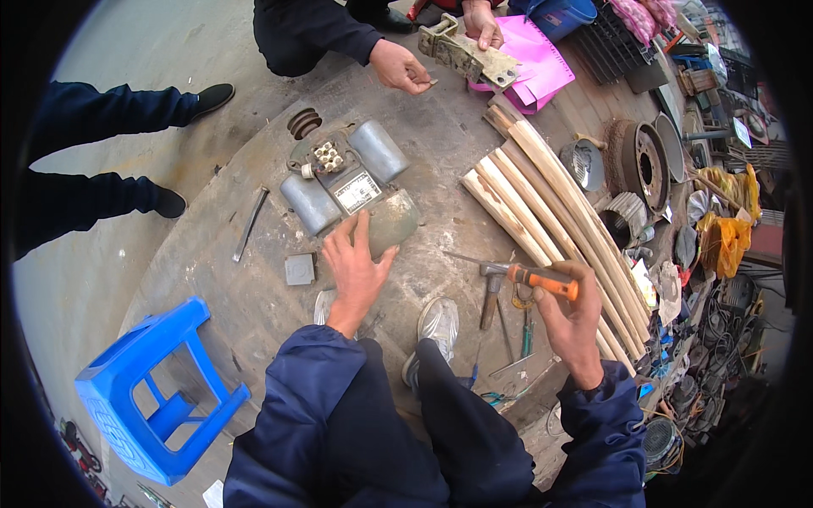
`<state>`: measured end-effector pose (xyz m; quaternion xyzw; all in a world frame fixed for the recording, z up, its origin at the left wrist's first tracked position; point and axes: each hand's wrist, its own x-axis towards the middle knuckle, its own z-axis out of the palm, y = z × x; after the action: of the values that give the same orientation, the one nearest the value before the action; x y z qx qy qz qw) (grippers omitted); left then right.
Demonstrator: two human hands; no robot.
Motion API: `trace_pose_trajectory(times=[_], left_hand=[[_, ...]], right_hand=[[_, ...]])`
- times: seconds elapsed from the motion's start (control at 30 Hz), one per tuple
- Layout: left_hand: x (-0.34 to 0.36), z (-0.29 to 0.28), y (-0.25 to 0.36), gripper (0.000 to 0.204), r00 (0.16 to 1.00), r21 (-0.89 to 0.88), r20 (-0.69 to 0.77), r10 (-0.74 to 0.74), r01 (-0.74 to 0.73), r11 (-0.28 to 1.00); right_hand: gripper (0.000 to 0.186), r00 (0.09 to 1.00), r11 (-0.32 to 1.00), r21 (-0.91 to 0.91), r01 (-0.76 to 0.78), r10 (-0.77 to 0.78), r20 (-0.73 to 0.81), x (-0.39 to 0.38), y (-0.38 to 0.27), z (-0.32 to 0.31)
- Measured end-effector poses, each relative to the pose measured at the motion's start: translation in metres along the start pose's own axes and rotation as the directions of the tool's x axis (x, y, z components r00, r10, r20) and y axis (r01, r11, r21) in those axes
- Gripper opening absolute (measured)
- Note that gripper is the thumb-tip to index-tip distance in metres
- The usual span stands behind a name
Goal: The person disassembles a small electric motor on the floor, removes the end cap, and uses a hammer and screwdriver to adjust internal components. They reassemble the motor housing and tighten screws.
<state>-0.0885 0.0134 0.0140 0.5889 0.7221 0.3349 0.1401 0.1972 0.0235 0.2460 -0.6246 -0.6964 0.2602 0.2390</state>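
An electric motor (399,222) with two grey cylinders, a pulley and an exposed terminal block lies in front of me. My left hand (356,262) rests on its rounded lower end, fingers spread. My right hand (572,317) holds an orange-handled screwdriver (542,279), its thin shaft pointing left toward the motor. Under the screwdriver lies a hammer (489,300), with other slim tools (527,339) beside it. A small grey square piece (299,269) and a flat metal bar (251,224) lie left of the motor.
A co-worker's hands (396,66) hold a metal bracket (474,59) over pink paper (533,89); another person's legs (118,110) stand left. A blue stool (190,322) is lower left. Wooden poles (559,220), wheel rims (648,161) and heaped clutter (720,322) fill the right.
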Motion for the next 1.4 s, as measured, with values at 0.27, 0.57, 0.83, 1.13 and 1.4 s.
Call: trace_pose_trajectory(times=[0.27,0.57,0.83,1.13,1.4], left_hand=[[-0.005,0.003,-0.007,0.096,0.999,-0.036,-0.036,0.016,-0.017,0.999],[-0.003,0.002,-0.008,0.095,0.999,-0.067,-0.034,-0.006,0.004,0.998],[-0.003,0.001,-0.009,0.096,1.0,-0.071,-0.005,-0.021,0.02,0.997],[-0.004,0.001,-0.008,0.097,1.0,-0.071,-0.012,-0.019,0.019,0.997],[-0.004,0.002,-0.008,0.096,1.0,-0.075,-0.014,-0.023,0.022,0.997]], right_hand=[[0.04,0.842,0.855,-0.054,0.515,-0.493,0.221,0.099,-0.084,0.044],[0.038,0.814,0.849,-0.029,0.528,-0.497,0.302,0.117,-0.116,0.077],[0.038,0.773,0.808,-0.052,0.587,-0.54,0.333,0.123,-0.118,0.089],[0.037,0.757,0.795,-0.044,0.605,-0.557,0.343,0.125,-0.121,0.091],[0.036,0.7,0.778,-0.026,0.627,-0.549,0.457,0.137,-0.131,0.085]])
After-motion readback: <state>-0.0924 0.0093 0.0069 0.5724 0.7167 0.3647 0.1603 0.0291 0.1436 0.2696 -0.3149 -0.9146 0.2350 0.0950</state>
